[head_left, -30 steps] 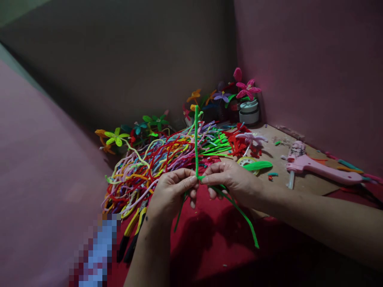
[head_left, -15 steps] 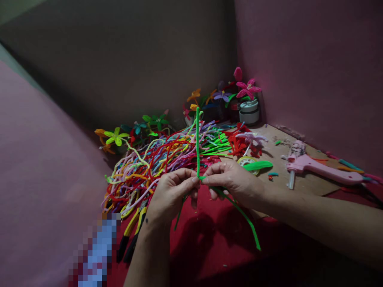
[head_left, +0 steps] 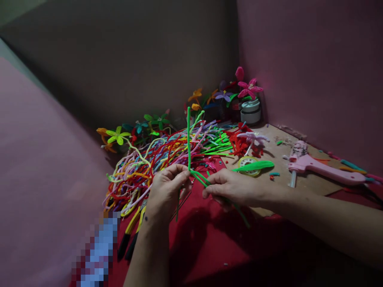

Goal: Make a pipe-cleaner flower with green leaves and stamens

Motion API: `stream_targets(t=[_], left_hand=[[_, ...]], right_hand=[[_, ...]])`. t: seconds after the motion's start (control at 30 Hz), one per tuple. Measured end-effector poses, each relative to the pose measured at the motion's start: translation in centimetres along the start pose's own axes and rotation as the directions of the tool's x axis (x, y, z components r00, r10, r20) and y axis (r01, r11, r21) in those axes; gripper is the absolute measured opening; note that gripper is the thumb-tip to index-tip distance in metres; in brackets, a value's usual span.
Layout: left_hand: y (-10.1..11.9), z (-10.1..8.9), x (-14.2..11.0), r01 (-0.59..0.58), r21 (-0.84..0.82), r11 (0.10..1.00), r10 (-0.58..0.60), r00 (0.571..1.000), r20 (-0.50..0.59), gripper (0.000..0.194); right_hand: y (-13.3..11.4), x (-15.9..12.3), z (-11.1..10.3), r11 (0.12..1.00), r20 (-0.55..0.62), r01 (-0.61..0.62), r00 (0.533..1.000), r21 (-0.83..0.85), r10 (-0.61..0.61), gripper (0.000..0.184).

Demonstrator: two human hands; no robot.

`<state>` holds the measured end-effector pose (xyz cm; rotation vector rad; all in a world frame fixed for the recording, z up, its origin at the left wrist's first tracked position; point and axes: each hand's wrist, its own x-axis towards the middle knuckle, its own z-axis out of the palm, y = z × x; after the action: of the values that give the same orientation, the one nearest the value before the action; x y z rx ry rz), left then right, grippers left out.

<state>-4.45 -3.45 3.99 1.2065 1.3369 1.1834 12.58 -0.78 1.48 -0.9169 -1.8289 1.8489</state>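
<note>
The person's left hand (head_left: 169,189) pinches green fuzzy wires (head_left: 189,139) at a bend, its grip narrow and closed on them; one length rises upright above the fingertips, while strands run across to the right hand (head_left: 230,185). The right hand's grip is likewise closed on those strands, just beside the left, and loose ends hang below both hands, over a red surface (head_left: 191,255). Beyond the left hand lies a heap of multicoloured wires (head_left: 167,151), with yellow-and-black pliers handles (head_left: 131,224) beside the wrist. Beyond the right hand, a green leaf shape (head_left: 259,166) overlaps a tape roll (head_left: 245,160), near a pink glue gun (head_left: 320,166).
</note>
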Motion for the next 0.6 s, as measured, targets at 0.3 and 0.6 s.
stream_targets(t=[0.3, 0.6], left_hand=[[-0.7, 0.3, 0.4, -0.052, 0.071, 0.996, 0.055, 0.997, -0.046, 0.011], [-1.3, 1.2, 0.4, -0.237, 0.254, 0.938, 0.279, 0.95, -0.142, 0.006]], right_hand=[[1.2, -0.9, -0.3, 0.976, -0.04, -0.052, 0.998, -0.211, 0.045, 0.038], [2.1, -4.2, 0.1, 0.982, 0.009, -0.131, 0.991, -0.138, 0.133, 0.034]])
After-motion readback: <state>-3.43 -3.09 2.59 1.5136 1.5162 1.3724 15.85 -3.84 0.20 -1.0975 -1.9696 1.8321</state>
